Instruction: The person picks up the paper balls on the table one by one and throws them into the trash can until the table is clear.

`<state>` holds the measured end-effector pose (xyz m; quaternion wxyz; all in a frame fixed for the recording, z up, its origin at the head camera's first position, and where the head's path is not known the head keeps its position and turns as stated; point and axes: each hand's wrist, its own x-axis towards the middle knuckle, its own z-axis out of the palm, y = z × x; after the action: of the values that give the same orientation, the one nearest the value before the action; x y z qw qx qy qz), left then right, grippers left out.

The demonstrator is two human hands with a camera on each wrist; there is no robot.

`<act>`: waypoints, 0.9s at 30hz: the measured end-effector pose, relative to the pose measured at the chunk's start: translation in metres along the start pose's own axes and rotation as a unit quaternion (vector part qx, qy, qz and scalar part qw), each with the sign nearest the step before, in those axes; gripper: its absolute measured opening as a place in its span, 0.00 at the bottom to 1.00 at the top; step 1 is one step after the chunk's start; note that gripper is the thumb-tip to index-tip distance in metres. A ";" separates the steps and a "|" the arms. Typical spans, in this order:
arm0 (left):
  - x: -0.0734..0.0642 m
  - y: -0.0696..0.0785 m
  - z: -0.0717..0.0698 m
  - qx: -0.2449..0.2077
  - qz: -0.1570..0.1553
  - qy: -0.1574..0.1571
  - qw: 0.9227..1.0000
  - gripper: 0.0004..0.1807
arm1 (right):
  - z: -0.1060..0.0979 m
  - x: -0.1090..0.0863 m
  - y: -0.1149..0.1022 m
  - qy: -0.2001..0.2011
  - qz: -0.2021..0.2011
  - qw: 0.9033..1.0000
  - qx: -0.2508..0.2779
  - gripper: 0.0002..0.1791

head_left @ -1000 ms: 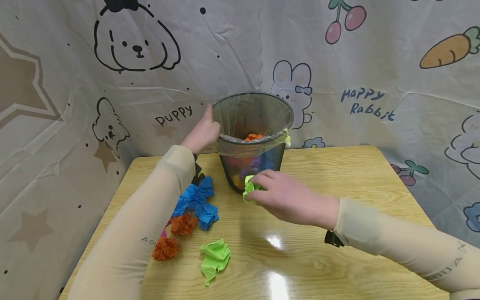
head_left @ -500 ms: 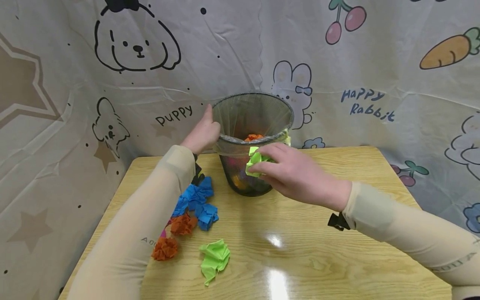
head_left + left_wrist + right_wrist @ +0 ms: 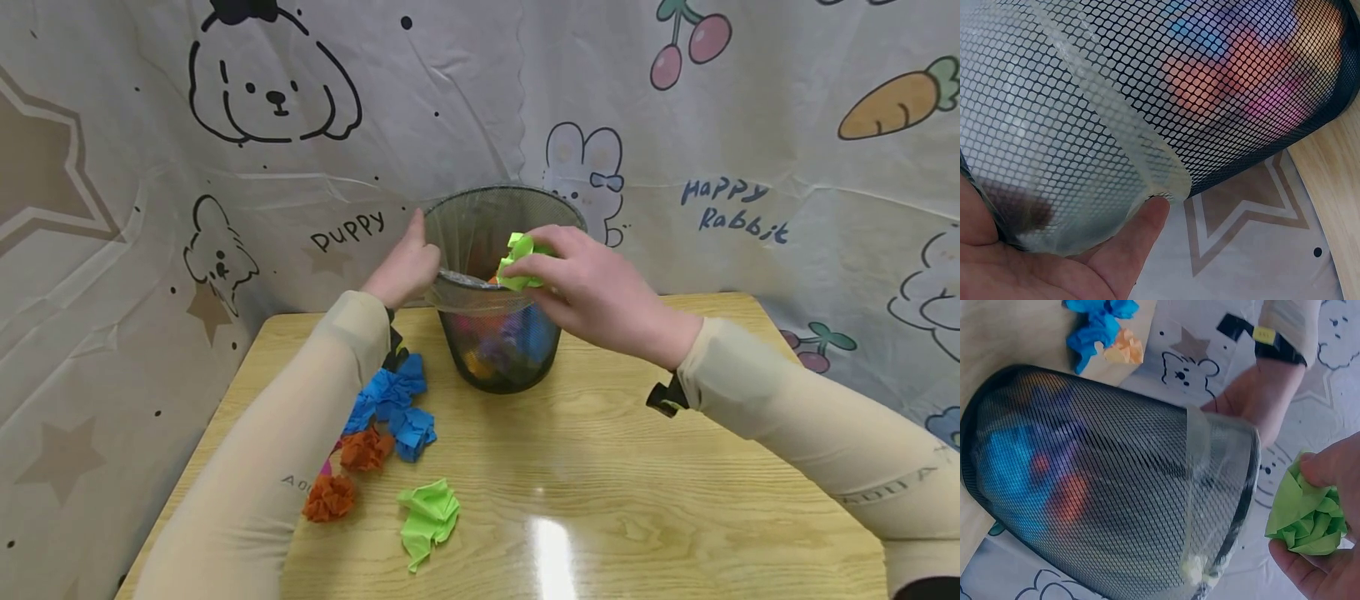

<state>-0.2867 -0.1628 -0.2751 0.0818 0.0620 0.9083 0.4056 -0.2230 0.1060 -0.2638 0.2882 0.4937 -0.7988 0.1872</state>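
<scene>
A black mesh wastebasket (image 3: 501,358) with a clear plastic liner stands upright at the back of the table, crumpled paper of several colours inside it. My left hand (image 3: 405,267) holds the basket's left rim; in the left wrist view one finger (image 3: 1141,240) lies along the outside, over the folded liner. Over the basket's front rim, my right hand (image 3: 592,279) pinches a crumpled green paper (image 3: 519,265) between thumb and fingers. In the right wrist view this green paper (image 3: 1307,515) is just beyond the basket's mouth, apart from the rim.
Blue crumpled papers (image 3: 393,400) and orange-brown ones (image 3: 366,450) lie left of the basket, partly behind my left forearm. Another green paper (image 3: 429,518) lies nearer on the wooden table (image 3: 637,500). A printed cloth (image 3: 450,100) hangs behind.
My right hand has lifted the green paper from low in front of the basket up to its mouth. My left hand has stayed at the rim.
</scene>
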 end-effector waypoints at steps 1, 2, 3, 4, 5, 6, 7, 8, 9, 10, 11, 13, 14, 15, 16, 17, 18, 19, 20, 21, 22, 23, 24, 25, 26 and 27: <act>0.000 0.000 0.000 0.000 -0.001 0.000 1.000 0.38 | 0.000 0.002 0.003 0.002 0.007 1.000 0.003 0.17; 0.000 0.000 0.000 0.001 -0.001 0.000 1.000 0.38 | 0.000 0.004 0.005 0.004 0.015 1.000 0.008 0.16; 0.000 0.000 0.000 0.001 -0.001 0.001 1.000 0.38 | 0.000 0.006 0.008 0.006 0.022 1.000 0.011 0.16; 0.000 0.000 0.000 0.001 -0.002 0.001 1.000 0.38 | 0.000 0.008 0.010 0.008 0.029 0.999 0.014 0.16; 0.000 0.000 0.000 0.002 -0.001 0.002 1.000 0.38 | 0.000 0.011 0.013 0.010 0.036 0.999 0.016 0.15; 0.000 0.000 0.000 0.002 0.000 0.003 1.000 0.39 | 0.000 0.013 0.015 0.010 0.044 0.999 0.017 0.15; 0.000 0.000 0.000 0.003 0.001 0.004 1.000 0.39 | 0.000 0.015 0.017 0.009 0.052 0.998 0.016 0.15; 0.000 0.000 0.000 0.003 0.001 0.004 1.000 0.39 | 0.000 0.016 0.019 0.007 0.060 0.998 0.014 0.15; 0.000 0.000 0.000 0.003 0.002 0.005 1.000 0.39 | 0.000 0.018 0.021 0.005 0.068 0.998 0.012 0.14; 0.000 0.000 0.000 0.002 0.003 0.005 1.000 0.39 | 0.000 0.020 0.022 0.002 0.076 0.997 0.012 0.14; 0.000 0.000 0.000 0.002 0.003 0.005 1.000 0.39 | 0.000 0.021 0.024 0.000 0.083 0.996 0.011 0.14; 0.000 -0.001 0.000 0.001 0.004 0.004 1.000 0.39 | 0.000 0.024 0.027 -0.006 0.095 0.995 0.011 0.14; 0.000 -0.001 0.000 0.001 0.005 0.003 1.000 0.39 | 0.000 0.025 0.029 -0.008 0.100 0.995 0.012 0.14; 0.000 -0.001 0.000 0.001 0.006 0.003 1.000 0.39 | 0.001 0.026 0.031 -0.010 0.104 0.994 0.013 0.14; 0.000 -0.001 0.000 0.001 0.007 0.003 1.000 0.38 | 0.001 0.027 0.032 -0.012 0.109 0.994 0.013 0.14; 0.000 -0.001 0.000 0.002 0.008 0.003 1.000 0.38 | 0.001 0.028 0.033 -0.014 0.114 0.993 0.013 0.14; 0.000 -0.001 0.000 0.004 0.009 0.004 1.000 0.38 | 0.001 0.029 0.035 -0.017 0.120 0.993 0.013 0.14; 0.000 -0.001 0.000 0.005 0.010 0.004 1.000 0.38 | 0.002 0.030 0.036 -0.019 0.125 0.992 0.013 0.14; 0.000 -0.001 0.000 0.006 0.010 0.005 1.000 0.38 | 0.002 0.031 0.037 -0.021 0.130 0.991 0.013 0.14; 0.000 -0.001 0.000 0.006 0.009 0.005 1.000 0.38 | 0.003 0.033 0.038 -0.024 0.136 0.990 0.013 0.13; 0.000 -0.001 -0.001 0.007 0.010 0.005 1.000 0.38 | 0.003 0.034 0.039 -0.026 0.140 0.990 0.013 0.13; 0.000 -0.001 -0.001 0.006 0.009 0.005 1.000 0.38 | 0.004 0.035 0.040 -0.029 0.146 0.989 0.012 0.14; 0.000 -0.001 -0.001 0.006 0.008 0.004 1.000 0.38 | 0.005 0.036 0.041 -0.032 0.150 0.988 0.012 0.14; 0.000 -0.001 -0.001 0.004 0.007 0.003 1.000 0.38 | 0.006 0.038 0.042 -0.035 0.154 0.987 0.012 0.14; 0.000 -0.001 -0.001 0.002 0.006 0.002 1.000 0.38 | 0.007 0.039 0.043 -0.038 0.159 0.986 0.012 0.14; 0.000 -0.001 -0.001 0.001 0.006 0.002 1.000 0.38 | 0.007 0.041 0.044 -0.043 0.164 0.986 0.011 0.14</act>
<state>-0.2871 -0.1636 -0.2752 0.0777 0.0669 0.9085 0.4052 -0.2784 0.0934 -0.2438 0.2136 0.3671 -0.8784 0.2192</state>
